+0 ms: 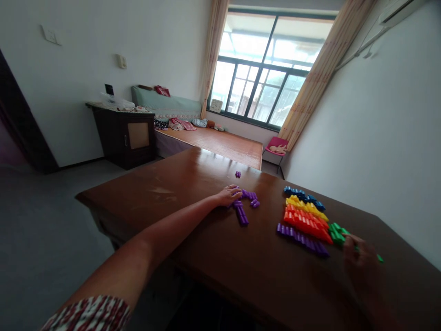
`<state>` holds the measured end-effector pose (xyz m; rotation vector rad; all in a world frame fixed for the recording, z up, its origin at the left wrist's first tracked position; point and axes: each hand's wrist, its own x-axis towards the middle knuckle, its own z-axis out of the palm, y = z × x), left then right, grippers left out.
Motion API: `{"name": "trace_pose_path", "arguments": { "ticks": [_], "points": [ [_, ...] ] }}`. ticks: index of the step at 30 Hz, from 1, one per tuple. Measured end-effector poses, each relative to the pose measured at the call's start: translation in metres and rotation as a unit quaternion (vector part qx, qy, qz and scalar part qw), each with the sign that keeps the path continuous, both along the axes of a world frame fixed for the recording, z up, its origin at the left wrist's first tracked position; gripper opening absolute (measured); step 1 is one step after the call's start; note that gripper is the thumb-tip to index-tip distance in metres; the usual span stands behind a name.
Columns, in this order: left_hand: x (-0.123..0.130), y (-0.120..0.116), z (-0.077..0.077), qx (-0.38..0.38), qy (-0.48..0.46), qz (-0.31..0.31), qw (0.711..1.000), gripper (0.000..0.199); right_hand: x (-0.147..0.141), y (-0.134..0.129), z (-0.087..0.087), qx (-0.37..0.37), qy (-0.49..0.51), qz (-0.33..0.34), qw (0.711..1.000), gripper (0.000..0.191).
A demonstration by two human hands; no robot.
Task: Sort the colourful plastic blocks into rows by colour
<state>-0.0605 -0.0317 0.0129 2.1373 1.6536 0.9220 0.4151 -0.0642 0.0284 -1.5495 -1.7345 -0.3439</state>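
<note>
My left hand (pixel 230 196) lies over a loose group of small purple plastic pieces (pixel 242 214), its fingers stretched out and touching some of them. One purple piece (pixel 238 174) sits apart, farther back. At the right, my right hand (pixel 361 259) is blurred, with a finger reaching to the green pieces (pixel 336 233); whether it grips one is unclear. Beside them, rows of like pieces lie side by side: blue (pixel 305 196), yellow (pixel 306 207), orange-red (pixel 306 223) and, nearest me, purple (pixel 303 240).
All the pieces lie on a dark brown table (pixel 165 184). Beyond its far edge stands a low bed (pixel 227 145), with a dark cabinet (pixel 120 133) to its left. A pink chair (pixel 276 145) stands by the window (pixel 262 69). A white wall (pixel 372 138) runs along the right.
</note>
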Motion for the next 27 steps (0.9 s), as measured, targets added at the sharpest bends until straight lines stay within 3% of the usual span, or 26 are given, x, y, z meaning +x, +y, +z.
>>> {"name": "trace_pose_path", "arguments": {
  "ticks": [2, 5, 7, 12, 15, 18, 22, 24, 27],
  "points": [
    [0.001, -0.008, 0.0, 0.017, -0.019, 0.019, 0.999, 0.033, -0.047, -0.011, 0.018, 0.007, -0.048, 0.124, 0.991, 0.039],
    [-0.001, -0.017, 0.0, 0.048, -0.044, 0.064, 0.996, 0.035, -0.126, -0.012, 0.034, -0.091, -0.117, 0.308, 0.94, 0.032],
    [-0.002, -0.02, -0.001, 0.06, -0.046, 0.071, 0.995, 0.035, -0.174, 0.004, 0.033, -0.139, -0.117, 0.357, 0.916, 0.033],
    [-0.003, -0.024, -0.002, 0.062, -0.028, 0.062, 0.996, 0.037, -0.253, 0.072, 0.008, -0.193, -0.057, 0.315, 0.927, 0.041],
    [-0.003, -0.024, -0.004, 0.062, -0.017, 0.059, 0.996, 0.041, -0.277, 0.102, 0.001, -0.241, -0.051, 0.313, 0.917, 0.041],
    [-0.001, -0.024, -0.006, 0.059, 0.001, 0.044, 0.997, 0.043, -0.291, 0.122, 0.005, -0.297, -0.071, 0.293, 0.906, 0.048],
    [0.003, -0.025, -0.005, 0.034, 0.026, 0.028, 0.999, 0.044, -0.318, 0.158, 0.015, -0.222, -0.092, 0.257, 0.936, 0.051],
    [0.003, -0.026, -0.004, 0.027, 0.034, 0.027, 0.999, 0.043, -0.337, 0.18, 0.015, -0.18, -0.112, 0.276, 0.938, 0.045],
    [0.002, -0.028, -0.004, 0.026, 0.042, 0.019, 0.999, 0.043, -0.367, 0.207, 0.005, -0.185, -0.154, 0.261, 0.935, 0.049]
  ]
}}
